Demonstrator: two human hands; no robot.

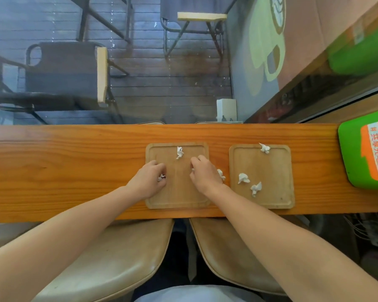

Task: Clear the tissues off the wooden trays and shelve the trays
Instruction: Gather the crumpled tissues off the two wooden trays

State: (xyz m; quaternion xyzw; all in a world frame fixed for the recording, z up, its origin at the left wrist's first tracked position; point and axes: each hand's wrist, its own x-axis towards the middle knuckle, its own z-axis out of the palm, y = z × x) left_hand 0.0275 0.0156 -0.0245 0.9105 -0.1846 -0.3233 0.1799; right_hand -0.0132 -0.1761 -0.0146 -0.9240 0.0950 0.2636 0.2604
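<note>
Left hand [150, 177] clamped on tissue [162, 177] at left tray [153, 199] edge; right hand [203, 173] curled, grip unclear; bare surface [63, 162] leftward.

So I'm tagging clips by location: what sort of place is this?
Probably a café or similar eatery: a long wooden counter against a window, two wooden serving trays strewn with crumpled tissues, and folding chairs on decking outside.

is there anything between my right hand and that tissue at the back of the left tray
Nothing visible. The right hand rests on the left tray, and the tissue lies just beyond its fingertips on bare wood. The left hand sits off to the side, closed on another scrap.
</note>
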